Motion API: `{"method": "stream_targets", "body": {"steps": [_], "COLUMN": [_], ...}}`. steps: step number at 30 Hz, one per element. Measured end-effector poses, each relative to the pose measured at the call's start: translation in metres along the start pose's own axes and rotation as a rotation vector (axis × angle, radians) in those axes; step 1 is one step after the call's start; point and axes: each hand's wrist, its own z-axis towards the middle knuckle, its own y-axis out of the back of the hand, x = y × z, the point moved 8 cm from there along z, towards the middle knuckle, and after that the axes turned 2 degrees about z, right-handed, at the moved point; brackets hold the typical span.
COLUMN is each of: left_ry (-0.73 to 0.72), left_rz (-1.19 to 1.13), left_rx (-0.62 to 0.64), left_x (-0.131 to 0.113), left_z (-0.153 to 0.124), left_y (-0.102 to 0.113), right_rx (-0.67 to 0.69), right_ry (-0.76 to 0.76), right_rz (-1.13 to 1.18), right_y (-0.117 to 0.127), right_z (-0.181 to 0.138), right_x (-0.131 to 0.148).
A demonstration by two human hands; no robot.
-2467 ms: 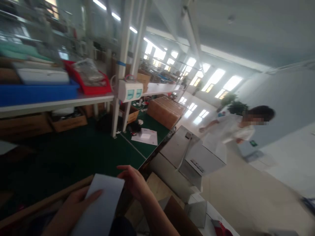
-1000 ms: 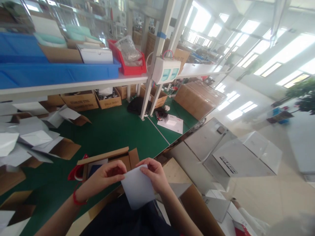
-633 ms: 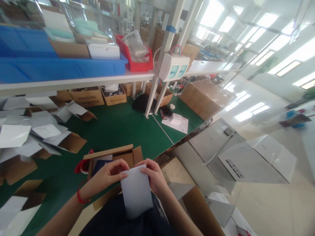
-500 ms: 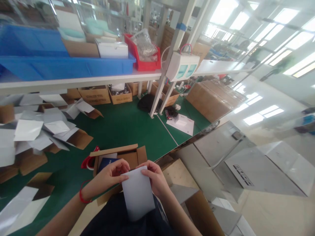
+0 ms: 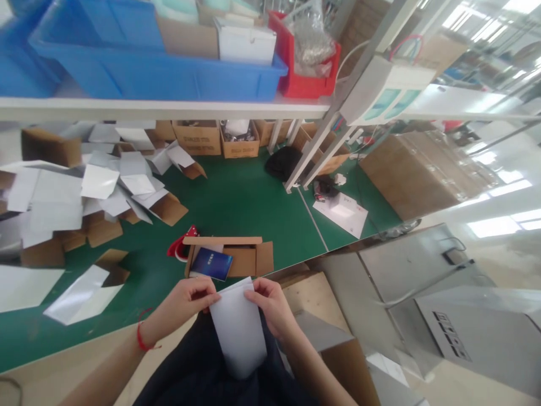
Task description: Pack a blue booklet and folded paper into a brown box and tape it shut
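Observation:
I hold a flat white pouch (image 5: 239, 330) upright over my lap, its top edge parted slightly. My left hand (image 5: 186, 301) pinches the top left corner, a red string round that wrist. My right hand (image 5: 273, 304) pinches the top right corner. Just beyond my hands, on the green table (image 5: 236, 203), lies an open brown cardboard box (image 5: 249, 259) with a dark blue booklet (image 5: 211, 263) inside. A red item (image 5: 178, 248) pokes out at the box's left.
Several folded white-and-brown cartons (image 5: 105, 192) are heaped at the left of the table. A shelf (image 5: 169, 107) above carries blue bins (image 5: 147, 73) and a red bin (image 5: 302, 84). A grey metal machine (image 5: 426, 282) and a large brown carton (image 5: 418, 169) stand at the right.
My view has tilted down from the hall and a person in white to the table. Both hands stay pinched on the white pouch, now held upright closer to my lap.

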Motion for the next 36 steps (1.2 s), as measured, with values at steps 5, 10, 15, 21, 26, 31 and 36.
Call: {"method": "stream_targets", "body": {"steps": [5, 10, 15, 21, 26, 31, 36], "left_ry": [0.065, 0.097, 0.126, 0.183, 0.255, 0.264, 0.204], "left_rz": [0.011, -0.082, -0.140, -0.244, -0.646, -0.865, -0.566], "left_rx": [-0.170, -0.251, -0.281, -0.064, -0.346, -0.586, -0.558], "left_x": [0.008, 0.017, 0.017, 0.020, 0.041, 0.071, 0.083], "left_z": [-0.014, -0.025, -0.022, 0.003, 0.005, 0.018, 0.031], "left_y": [0.012, 0.015, 0.016, -0.005, -0.008, -0.040, -0.047], "right_rx": [0.008, 0.031, 0.076, 0.134, 0.198, 0.174, -0.189], "right_ry": [0.064, 0.121, 0.148, 0.102, -0.008, 0.039, 0.170], "right_rz": [-0.138, -0.275, -0.319, -0.118, 0.281, 0.164, -0.172], "right_y": [-0.008, -0.015, -0.024, -0.017, 0.021, 0.033, 0.064], "right_z": [0.009, 0.016, 0.018, 0.030, 0.021, 0.008, 0.025], "right_x": [0.004, 0.009, 0.009, 0.010, 0.003, -0.027, -0.013]}}
